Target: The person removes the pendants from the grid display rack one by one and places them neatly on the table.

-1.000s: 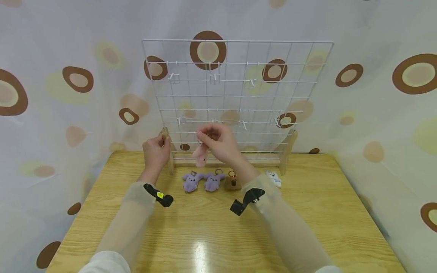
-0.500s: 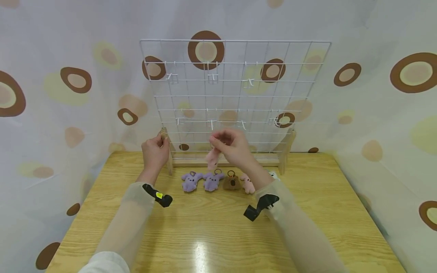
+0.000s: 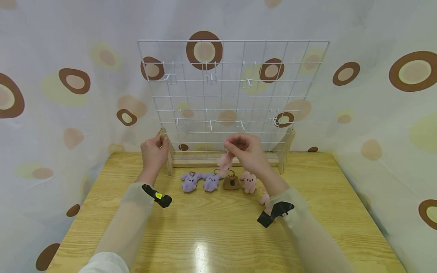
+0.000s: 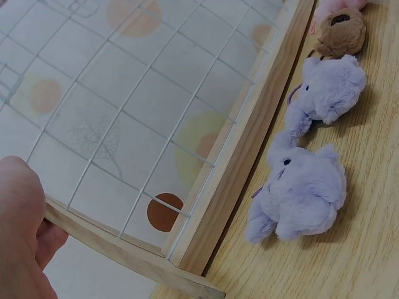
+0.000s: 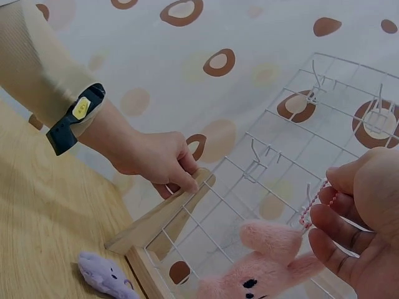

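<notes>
My left hand [image 3: 154, 154] grips the top of the wooden side post [image 5: 177, 212] at the left of a white wire grid rack [image 3: 225, 96]. In front of the rack, my right hand [image 3: 252, 154] pinches the red-and-white chain [image 5: 312, 208] of a pink plush keychain [image 3: 224, 163], which hangs below the fingers. Several white hooks [image 3: 210, 124] stick out from the grid, above this hand. Two purple plush keychains [image 3: 189, 182], a brown one [image 3: 232, 183] and another pink one [image 3: 249, 182] lie in a row on the table.
The wooden table [image 3: 177, 235] stands against a patterned cloth backdrop [image 3: 82, 125]. One more pink plush [image 3: 264, 198] is partly hidden by the right forearm. A wooden bar [image 4: 249, 143] runs along the rack's foot, behind the row.
My right hand has moved to the right and slightly down, carrying the pink plush keychain past the lower hooks. The left hand stays on the post.
</notes>
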A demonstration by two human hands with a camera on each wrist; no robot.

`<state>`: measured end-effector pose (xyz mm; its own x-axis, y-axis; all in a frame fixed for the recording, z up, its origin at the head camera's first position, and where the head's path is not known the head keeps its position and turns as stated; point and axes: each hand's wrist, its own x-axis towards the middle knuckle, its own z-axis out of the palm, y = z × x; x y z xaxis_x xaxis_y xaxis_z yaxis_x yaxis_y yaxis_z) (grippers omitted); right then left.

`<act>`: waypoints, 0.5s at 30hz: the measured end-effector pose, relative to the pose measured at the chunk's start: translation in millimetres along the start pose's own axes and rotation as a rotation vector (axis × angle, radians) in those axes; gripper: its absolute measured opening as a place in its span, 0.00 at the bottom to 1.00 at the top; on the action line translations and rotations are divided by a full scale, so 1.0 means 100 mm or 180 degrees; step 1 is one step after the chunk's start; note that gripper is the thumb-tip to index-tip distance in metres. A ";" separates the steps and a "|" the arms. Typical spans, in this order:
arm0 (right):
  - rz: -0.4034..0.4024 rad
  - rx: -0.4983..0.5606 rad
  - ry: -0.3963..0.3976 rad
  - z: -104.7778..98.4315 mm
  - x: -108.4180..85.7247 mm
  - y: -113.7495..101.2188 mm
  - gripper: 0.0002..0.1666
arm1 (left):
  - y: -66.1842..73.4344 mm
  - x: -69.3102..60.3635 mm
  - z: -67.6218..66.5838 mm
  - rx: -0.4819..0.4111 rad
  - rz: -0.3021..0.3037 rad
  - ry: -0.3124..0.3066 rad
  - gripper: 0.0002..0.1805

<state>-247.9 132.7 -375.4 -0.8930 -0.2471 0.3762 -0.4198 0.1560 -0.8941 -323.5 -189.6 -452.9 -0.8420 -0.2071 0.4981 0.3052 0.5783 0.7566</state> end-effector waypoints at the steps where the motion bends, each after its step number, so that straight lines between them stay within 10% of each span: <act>1: 0.0024 -0.0011 0.0013 -0.02 -0.01 0.01 0.07 | 0.00 0.00 0.00 0.0003 0.0004 -0.0001 0.12; 15: 0.0135 -0.0046 0.0203 -0.24 -0.24 0.07 0.09 | 0.01 0.00 0.00 -0.0016 -0.0071 -0.0053 0.12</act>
<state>-233.0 162.2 -384.6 -0.9183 -0.1786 0.3532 -0.3833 0.1791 -0.9061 -323.1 -189.2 -451.6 -0.8559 -0.2068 0.4740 0.2885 0.5698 0.7695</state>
